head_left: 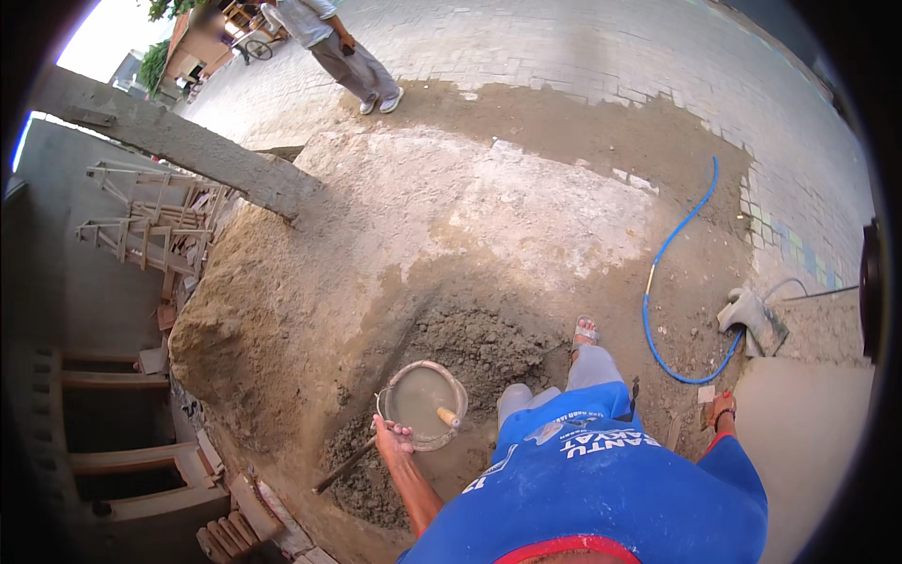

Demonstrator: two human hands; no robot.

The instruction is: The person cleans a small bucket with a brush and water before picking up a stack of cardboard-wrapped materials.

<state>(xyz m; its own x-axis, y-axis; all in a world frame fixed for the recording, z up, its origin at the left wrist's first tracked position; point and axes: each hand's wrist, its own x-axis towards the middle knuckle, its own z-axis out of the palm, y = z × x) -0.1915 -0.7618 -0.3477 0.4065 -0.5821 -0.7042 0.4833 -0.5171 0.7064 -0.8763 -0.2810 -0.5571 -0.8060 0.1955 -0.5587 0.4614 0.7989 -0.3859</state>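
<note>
Wood pole, abt 7 o'clock, lies nr L hand. L fingers are part-curled, nearly closed on the bucket at its 7–8 o'clock edge. Bucket sits btwn 6 & 7 o'clock, w/ grey water & a short wooden handle at its 4. Prob. heavy, sloshy, rim slick; best held by bail or opposite rim sides. Wet mortar, 5 o'clock; blue hose, 3. R hand, 4 o'clock: can't tell finger gap or hold.
</note>
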